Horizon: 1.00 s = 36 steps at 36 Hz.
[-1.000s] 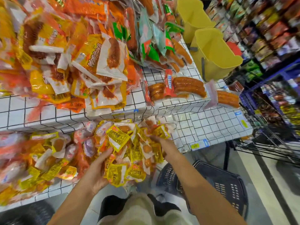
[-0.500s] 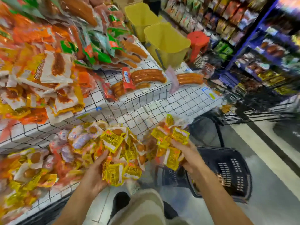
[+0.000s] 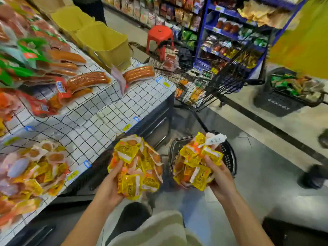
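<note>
My left hand [image 3: 111, 185] grips a bundle of small yellow snack packets [image 3: 136, 166] just off the front edge of the display table. My right hand [image 3: 220, 178] grips a second bundle of yellow packets [image 3: 195, 162], with a white barcode tag sticking up from it, held over a black shopping basket [image 3: 229, 157] on the floor. More of the same packets [image 3: 35, 169] lie heaped on the table's lower left tier.
The tiered display table [image 3: 110, 112] has a white grid cover and carries sausage packs [image 3: 87, 80]. Yellow bins [image 3: 106, 43] stand at its far end. A wire shopping cart [image 3: 204, 77], a red stool [image 3: 159, 38], blue shelves [image 3: 230, 32] and another black basket [image 3: 287, 96] stand beyond.
Both hands have lifted bundles of yellow packets off the pile and drawn them away from the table to the right. The right bundle now hangs over the black basket. The view swung right.
</note>
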### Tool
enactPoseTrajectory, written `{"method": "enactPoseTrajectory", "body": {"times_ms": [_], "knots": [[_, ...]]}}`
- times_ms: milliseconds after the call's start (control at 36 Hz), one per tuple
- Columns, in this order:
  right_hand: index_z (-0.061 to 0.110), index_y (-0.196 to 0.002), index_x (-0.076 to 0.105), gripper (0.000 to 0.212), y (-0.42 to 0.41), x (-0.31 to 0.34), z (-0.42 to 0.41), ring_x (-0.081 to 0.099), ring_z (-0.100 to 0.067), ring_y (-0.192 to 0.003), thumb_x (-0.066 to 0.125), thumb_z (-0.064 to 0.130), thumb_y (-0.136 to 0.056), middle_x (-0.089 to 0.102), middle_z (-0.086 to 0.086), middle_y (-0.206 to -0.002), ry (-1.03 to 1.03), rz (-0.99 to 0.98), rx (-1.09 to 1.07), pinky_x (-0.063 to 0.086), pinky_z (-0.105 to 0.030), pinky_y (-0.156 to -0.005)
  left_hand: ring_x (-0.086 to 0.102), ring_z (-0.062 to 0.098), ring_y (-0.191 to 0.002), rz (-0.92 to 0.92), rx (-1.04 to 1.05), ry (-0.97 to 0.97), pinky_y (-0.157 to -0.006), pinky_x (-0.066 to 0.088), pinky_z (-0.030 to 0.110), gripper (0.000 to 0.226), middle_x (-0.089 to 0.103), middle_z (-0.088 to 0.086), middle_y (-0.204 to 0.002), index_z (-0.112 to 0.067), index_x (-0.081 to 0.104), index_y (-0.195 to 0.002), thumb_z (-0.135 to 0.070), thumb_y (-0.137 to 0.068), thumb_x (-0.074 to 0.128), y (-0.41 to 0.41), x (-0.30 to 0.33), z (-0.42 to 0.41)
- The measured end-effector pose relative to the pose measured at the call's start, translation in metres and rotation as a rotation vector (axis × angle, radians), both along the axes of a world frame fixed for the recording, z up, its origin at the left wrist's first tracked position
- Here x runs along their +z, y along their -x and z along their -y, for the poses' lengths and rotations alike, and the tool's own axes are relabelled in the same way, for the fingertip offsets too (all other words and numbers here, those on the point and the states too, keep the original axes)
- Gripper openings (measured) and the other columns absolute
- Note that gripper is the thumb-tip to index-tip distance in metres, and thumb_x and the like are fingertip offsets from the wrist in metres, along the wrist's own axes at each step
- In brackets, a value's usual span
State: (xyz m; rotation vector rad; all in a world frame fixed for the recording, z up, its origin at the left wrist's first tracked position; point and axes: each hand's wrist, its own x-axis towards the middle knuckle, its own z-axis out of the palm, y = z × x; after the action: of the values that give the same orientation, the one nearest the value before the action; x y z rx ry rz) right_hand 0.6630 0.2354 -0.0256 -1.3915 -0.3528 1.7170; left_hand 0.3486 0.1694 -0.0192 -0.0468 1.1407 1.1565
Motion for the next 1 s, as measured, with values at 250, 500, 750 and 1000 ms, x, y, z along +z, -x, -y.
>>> {"method": "enactPoseTrajectory", "body": {"times_ms": [250,500,750,1000], "knots": [[0.015,-0.112,0.067,0.016,-0.074,-0.036,0.015,0.059,-0.014,-0.044,0.064,0.019,-0.097,0.071,-0.004,-0.069,0.139,0.237,-0.220,0.040,-0.021,-0.040,0.072,0.033,-0.102,-0.014,-0.198,0.080,-0.069,0.062,0.047,0.041,0.072,0.012,-0.120,-0.021,0.067,-0.123,-0.034,-0.085,0.063,-0.062,-0.030,-0.062],[0.020,-0.099,0.072,0.009,-0.103,-0.075,-0.002,0.070,-0.013,-0.057,0.065,0.017,-0.097,0.077,0.002,-0.077,0.267,0.347,-0.375,0.053,-0.028,-0.046,0.072,0.027,-0.103,0.047,-0.349,0.188,-0.073,0.062,0.041,0.046,0.071,0.012,-0.123,-0.014,0.061,-0.132,-0.031,-0.090,0.058,-0.102,-0.115,-0.142],[0.014,-0.110,0.073,0.027,-0.112,-0.182,-0.077,0.063,-0.023,-0.060,0.073,0.027,-0.086,0.076,-0.005,-0.082,0.372,0.350,-0.344,0.051,-0.035,-0.057,0.073,0.030,-0.100,-0.044,-0.433,0.287,-0.067,0.062,0.041,0.050,0.071,0.013,-0.122,-0.015,0.064,-0.131,-0.033,-0.085,0.067,-0.142,-0.246,-0.203],[0.008,-0.120,0.071,0.033,-0.126,-0.351,-0.151,0.065,-0.035,-0.099,0.069,0.024,-0.092,0.070,-0.027,-0.118,0.327,0.359,-0.267,0.053,-0.045,-0.082,0.070,0.022,-0.110,-0.020,-0.441,0.320,-0.072,0.060,0.031,0.035,0.070,0.009,-0.125,-0.019,0.069,-0.126,-0.028,-0.093,0.060,-0.196,-0.417,-0.229]]}}
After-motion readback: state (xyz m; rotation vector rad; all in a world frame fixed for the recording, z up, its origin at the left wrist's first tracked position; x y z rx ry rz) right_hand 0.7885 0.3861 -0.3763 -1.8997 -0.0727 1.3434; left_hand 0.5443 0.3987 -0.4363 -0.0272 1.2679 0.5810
